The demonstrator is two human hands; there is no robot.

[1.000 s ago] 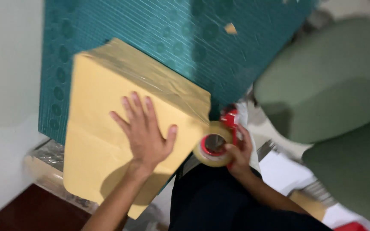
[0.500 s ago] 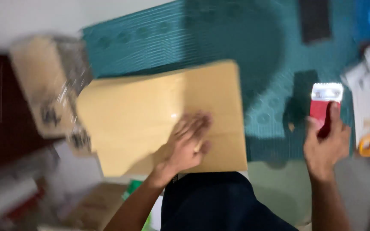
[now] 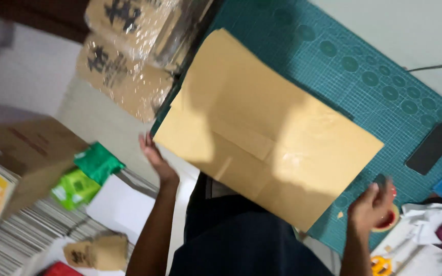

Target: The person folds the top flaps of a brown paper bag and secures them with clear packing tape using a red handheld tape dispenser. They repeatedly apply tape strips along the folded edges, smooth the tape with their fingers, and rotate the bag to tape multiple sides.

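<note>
My right hand sits nearest me at the lower right, its fingers curled around a tape dispenser with a red body and a tan roll; the grip looks closed, though the hand covers most of the tool. My left hand is at the left corner of the brown paper parcel, fingers extended and fairly flat against its edge; whether they pinch the paper or only steady it I cannot tell. The parcel lies flat on the teal cutting mat on the desk, its near edge overhanging towards my lap. To do this step well, I judge that the left hand should press the corner down firmly so the parcel cannot pivot, and the dispenser should approach the folded seam squarely, tape kept taut. Beyond the parcel, a dark phone lies on the mat. At the far left, plastic-wrapped bundles are blurred. The orange-handled scissors are cut off by the frame edge.
</note>
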